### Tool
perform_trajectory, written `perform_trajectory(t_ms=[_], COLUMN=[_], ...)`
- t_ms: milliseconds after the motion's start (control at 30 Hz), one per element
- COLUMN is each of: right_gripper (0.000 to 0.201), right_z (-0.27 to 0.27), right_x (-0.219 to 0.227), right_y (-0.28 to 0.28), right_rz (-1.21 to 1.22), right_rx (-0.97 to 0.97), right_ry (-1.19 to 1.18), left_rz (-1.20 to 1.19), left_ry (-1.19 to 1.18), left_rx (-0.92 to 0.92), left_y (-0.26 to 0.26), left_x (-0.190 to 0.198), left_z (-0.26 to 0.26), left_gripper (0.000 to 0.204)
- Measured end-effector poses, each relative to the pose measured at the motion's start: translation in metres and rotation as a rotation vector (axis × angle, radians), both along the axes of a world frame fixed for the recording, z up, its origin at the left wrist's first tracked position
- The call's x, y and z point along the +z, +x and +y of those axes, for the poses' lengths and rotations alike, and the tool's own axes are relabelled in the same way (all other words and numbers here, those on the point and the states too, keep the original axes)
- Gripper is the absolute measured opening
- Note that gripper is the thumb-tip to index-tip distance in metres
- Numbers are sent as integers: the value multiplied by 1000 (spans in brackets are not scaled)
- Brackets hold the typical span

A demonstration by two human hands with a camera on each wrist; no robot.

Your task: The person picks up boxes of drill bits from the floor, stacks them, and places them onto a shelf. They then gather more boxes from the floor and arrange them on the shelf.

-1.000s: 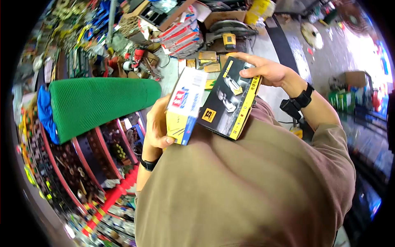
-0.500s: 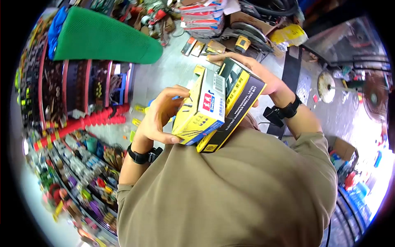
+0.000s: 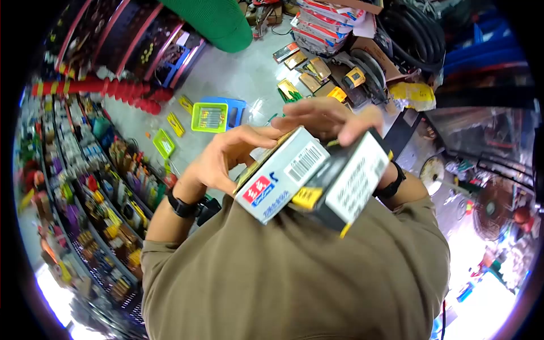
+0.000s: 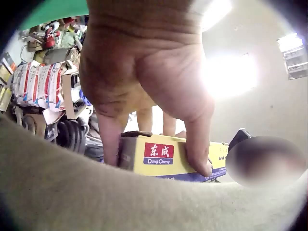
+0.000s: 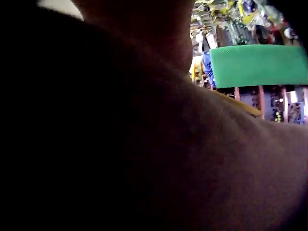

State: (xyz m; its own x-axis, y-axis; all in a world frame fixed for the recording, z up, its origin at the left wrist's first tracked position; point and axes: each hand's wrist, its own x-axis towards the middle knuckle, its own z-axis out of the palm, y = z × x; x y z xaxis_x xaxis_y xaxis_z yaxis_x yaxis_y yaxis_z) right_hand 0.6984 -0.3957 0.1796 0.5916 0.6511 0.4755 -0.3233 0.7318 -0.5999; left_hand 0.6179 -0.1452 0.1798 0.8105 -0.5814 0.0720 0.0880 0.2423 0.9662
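My left hand (image 3: 221,158) grips a yellow, blue and grey drill-bit box (image 3: 286,170) in front of my chest, its barcode end turned up. In the left wrist view, the fingers and thumb straddle this box (image 4: 168,166), which has a red Dong Cheng label. Just to its right, my right hand (image 3: 340,119) holds a black and yellow drill-bit box (image 3: 357,184) with a white label on the end. The two boxes are side by side, both tilted. Dark fabric and skin fill most of the right wrist view, hiding that hand's fingertips.
On the floor ahead are a green tray (image 3: 209,117) and several small boxes (image 3: 311,73). Shelves of goods (image 3: 107,209) line the left. A green roll (image 3: 215,22), stacked bags (image 3: 323,28), a cut-off saw (image 3: 362,71) and a fan (image 3: 493,209) stand around.
Both boxes have been tipped so their barcode ends face up. The right fingers have moved over toward the left box. The view has swung, bringing the green tray into sight.
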Motion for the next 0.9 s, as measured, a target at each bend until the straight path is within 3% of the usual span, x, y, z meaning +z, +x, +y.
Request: perform_trajectory(t_ms=[33,67,100,200,300,333,600,733,833,867,900], right_gripper=[43,48,48,44,47,49,63,47,32,31,33], right_z=[10,20,25,39,83,109,207,236,248,254,262], right_x=[3,7,13,29,31,30,34,33,46,57,55], right_y=[3,2,-8,-51,-92,-108,-212,-246,-247,-251,-257], right_rz=[-207,-410,-417,-317,-326,-654,-694,-657,-575,-781,-781], right_rx=[-7,-11,23,181,213,-13,165,288,602,418,377], right_ry=[101,210,201,-247,-231,17,178,238,-116,-18,3], left_rz=[-61,43,32,-122,-183,-137,-338,-359,-279,-122,34], left_ry=[-53,-74,-91,-41,-91,-92,-229,-230,-84,-138,-195], left_rx=[13,39,68,129,215,274,479,559,726,830,930], left_y=[-6,-19,-31,-72,-130,-153,-287,-338,-370,-379,-387], left_x=[2,11,13,11,-1,-2,-10,-8,-4,4,14], left_z=[4,10,18,50,79,86,136,147,150,147,141], left_gripper=[85,77,77,76,76,75,64,64,66,68,70])
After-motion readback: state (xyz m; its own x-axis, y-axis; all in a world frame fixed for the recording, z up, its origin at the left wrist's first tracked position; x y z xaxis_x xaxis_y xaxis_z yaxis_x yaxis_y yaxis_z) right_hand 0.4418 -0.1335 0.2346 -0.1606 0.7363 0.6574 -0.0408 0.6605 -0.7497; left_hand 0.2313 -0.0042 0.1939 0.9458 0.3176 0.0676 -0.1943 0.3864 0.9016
